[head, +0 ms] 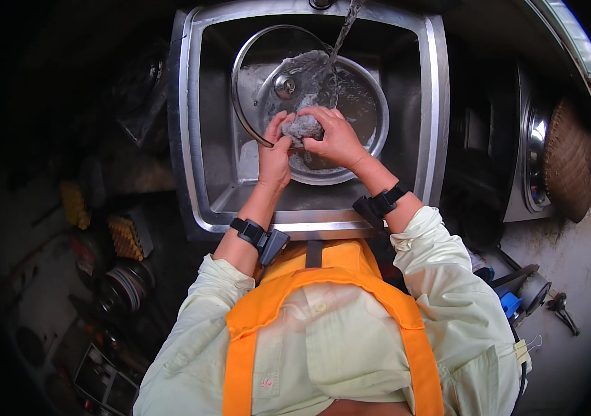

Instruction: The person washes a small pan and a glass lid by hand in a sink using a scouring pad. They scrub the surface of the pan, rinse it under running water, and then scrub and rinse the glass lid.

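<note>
Inside a stainless steel sink, my left hand [277,151] grips the rim of a round glass pot lid [238,88], which is tilted over a metal basin [384,112]. My right hand [334,135] is closed around a grey, fluffy scrubbing pad [302,127] near the lid's lower edge; the left fingertips touch the pad too. Running water [347,31] falls from above onto the lid and into the basin, which holds murky water. The lid's knob [284,86] shows at its middle.
The sink's rim [295,227] surrounds the work on all sides. At the right stands a metal appliance [522,156] with a brown woven basket [571,161] leaning by it. Egg trays [126,238] and a striped container [124,288] are at the lower left; a pan [535,288] lies lower right.
</note>
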`<state>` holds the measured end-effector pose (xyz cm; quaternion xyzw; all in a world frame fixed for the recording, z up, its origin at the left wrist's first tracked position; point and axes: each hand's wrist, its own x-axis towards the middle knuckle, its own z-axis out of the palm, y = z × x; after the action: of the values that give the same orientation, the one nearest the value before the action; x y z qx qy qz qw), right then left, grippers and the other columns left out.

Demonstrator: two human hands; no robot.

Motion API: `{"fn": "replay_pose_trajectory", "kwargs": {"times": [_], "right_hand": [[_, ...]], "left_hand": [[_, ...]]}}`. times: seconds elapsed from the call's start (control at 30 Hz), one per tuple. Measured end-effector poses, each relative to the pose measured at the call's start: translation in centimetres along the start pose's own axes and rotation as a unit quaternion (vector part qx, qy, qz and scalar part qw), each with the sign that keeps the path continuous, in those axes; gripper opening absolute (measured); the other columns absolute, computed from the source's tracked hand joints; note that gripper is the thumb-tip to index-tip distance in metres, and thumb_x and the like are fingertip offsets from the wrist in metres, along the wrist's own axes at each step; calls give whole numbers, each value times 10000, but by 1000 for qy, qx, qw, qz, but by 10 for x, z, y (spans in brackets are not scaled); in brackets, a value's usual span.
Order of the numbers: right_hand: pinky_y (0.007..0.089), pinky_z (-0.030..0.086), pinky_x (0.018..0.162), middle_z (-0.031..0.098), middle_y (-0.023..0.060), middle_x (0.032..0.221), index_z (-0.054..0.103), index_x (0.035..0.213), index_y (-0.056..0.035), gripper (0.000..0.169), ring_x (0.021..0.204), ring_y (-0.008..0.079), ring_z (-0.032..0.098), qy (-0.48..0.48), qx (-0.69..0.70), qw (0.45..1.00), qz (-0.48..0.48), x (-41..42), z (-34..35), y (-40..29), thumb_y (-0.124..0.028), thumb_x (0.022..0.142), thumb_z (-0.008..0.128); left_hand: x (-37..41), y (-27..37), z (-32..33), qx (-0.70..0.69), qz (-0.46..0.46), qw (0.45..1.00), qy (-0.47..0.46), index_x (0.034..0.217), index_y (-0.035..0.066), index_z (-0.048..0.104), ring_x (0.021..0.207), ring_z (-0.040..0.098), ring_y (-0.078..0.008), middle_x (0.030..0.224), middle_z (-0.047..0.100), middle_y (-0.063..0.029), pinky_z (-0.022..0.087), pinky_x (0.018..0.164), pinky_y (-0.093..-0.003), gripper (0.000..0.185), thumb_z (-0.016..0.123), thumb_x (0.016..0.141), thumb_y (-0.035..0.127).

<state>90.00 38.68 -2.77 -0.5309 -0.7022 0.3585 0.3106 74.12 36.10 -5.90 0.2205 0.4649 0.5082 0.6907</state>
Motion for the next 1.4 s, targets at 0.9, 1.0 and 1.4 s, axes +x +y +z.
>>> {"fn": "replay_pose_trajectory", "kwargs": {"times": [0.9,1.0,1.4], "right_hand": [[355,497,860,673,173,979,585,1091,-10,554,932,288,659,14,172,947,270,-58,45,46,-228,626,794],[354,497,834,670,161,962,588,1070,-13,514,902,278,655,7,231,939,255,-40,43,20,-209,636,780],[454,515,812,578,170,1062,584,1082,-115,386,975,401,585,-181,-208,959,60,-40,22,63,-46,706,639]], "left_hand": [[22,-9,17,235,63,969,-40,1260,-11,569,1008,637,-140,1168,659,-80,497,908,-279,460,472,818,-95],[26,-17,7,200,56,978,-3,1254,-11,572,1015,630,-165,1170,656,-84,496,906,-289,420,482,848,-73],[37,-7,9,104,-113,982,110,1207,41,579,873,623,-121,1102,656,-85,508,680,-224,249,523,979,121]]}}
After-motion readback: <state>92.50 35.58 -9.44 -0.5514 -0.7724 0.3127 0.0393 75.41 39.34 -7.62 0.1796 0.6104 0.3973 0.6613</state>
